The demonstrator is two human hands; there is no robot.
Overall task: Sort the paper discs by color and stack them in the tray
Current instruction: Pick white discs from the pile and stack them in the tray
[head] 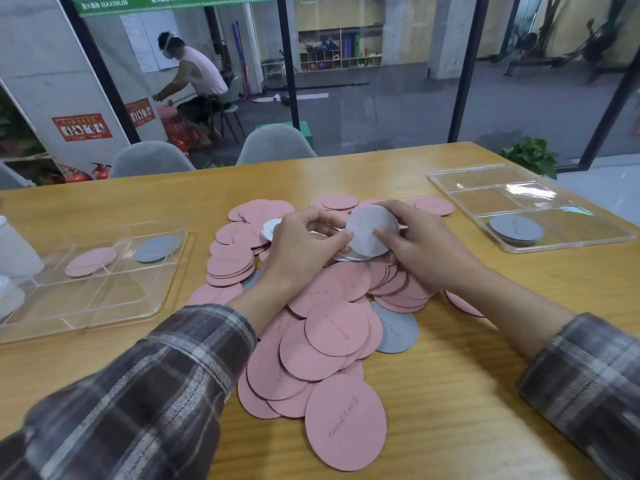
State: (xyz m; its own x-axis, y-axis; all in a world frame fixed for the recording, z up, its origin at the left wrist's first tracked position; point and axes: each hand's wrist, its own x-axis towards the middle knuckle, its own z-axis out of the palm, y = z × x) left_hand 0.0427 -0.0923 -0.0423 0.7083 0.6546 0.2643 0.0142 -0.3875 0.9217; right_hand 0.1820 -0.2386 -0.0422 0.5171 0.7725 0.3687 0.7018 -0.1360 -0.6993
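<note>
From the head camera, both hands meet above a loose heap of pink discs [336, 327] spread over the wooden tabletop [467, 393]. The left hand [304, 244] and right hand [426, 247] each have a narrow grip, pinching a small stack of grey discs [370, 233] tilted on edge between them. The clear tray on the left [86, 306] holds one pink disc [90, 261] and one grey disc [157, 248] in separate compartments. The clear tray on the right [519, 188] holds a short grey stack [516, 228] in its nearest compartment.
</note>
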